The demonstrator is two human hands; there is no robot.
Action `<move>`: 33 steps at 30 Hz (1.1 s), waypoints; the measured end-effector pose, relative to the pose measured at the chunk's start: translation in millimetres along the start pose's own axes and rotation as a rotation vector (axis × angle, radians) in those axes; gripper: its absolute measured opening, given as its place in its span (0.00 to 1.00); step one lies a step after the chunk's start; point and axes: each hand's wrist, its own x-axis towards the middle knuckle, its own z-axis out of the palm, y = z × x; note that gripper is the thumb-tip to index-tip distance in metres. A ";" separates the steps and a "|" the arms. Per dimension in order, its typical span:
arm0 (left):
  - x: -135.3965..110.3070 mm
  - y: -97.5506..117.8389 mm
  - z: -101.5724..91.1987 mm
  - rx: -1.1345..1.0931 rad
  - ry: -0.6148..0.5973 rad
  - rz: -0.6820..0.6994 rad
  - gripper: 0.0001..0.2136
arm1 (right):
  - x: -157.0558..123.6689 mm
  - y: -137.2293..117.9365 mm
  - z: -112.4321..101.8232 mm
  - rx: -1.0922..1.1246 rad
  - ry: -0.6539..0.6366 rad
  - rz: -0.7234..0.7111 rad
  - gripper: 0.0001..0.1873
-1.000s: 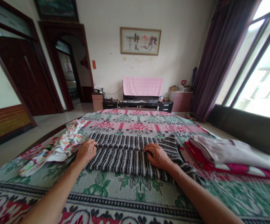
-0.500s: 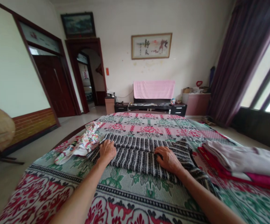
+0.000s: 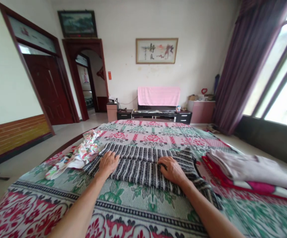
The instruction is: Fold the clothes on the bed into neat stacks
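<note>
A black-and-white striped garment [image 3: 140, 163] lies folded across the flowered bedspread [image 3: 138, 205]. My left hand [image 3: 108, 162] rests on its left part, fingers bent and gripping a fold of the cloth. My right hand [image 3: 171, 169] lies on the right part, fingers curled into a fold along the middle crease. Both forearms reach in from the bottom of the view.
A crumpled floral cloth [image 3: 78, 155] lies left of the striped garment. A stack of folded pale and red laundry [image 3: 247, 172] sits at the right. Beyond the bed stand a low black cabinet [image 3: 155, 115] with a pink towel, a doorway at left, curtains and window at right.
My hands stay on the striped garment; the left has slid slightly toward me along its left part. The head camera has swung a little, shifting the room in view.
</note>
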 end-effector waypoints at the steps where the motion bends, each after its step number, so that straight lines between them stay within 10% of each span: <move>1: 1.1 2.2 0.6 0.002 0.045 0.007 0.18 | -0.4 -0.5 0.1 0.003 0.004 0.004 0.15; 6: 7.7 39.3 -0.8 -0.061 0.173 0.204 0.17 | -0.8 -2.3 1.3 0.013 0.011 0.027 0.14; 14: -8.4 121.8 7.7 -0.138 0.036 0.350 0.15 | 4.6 7.5 1.7 0.191 0.276 0.183 0.11; 22: -17.1 126.3 18.6 -0.130 0.057 0.344 0.15 | 13.8 14.2 -12.6 0.197 0.162 0.436 0.14; 28: -18.8 129.1 14.3 -0.134 0.047 0.334 0.13 | 30.4 71.1 -68.1 -0.096 0.266 0.995 0.21; 33: -18.3 128.8 17.0 -0.133 0.055 0.323 0.13 | 26.2 104.0 -75.1 -0.081 0.139 1.092 0.25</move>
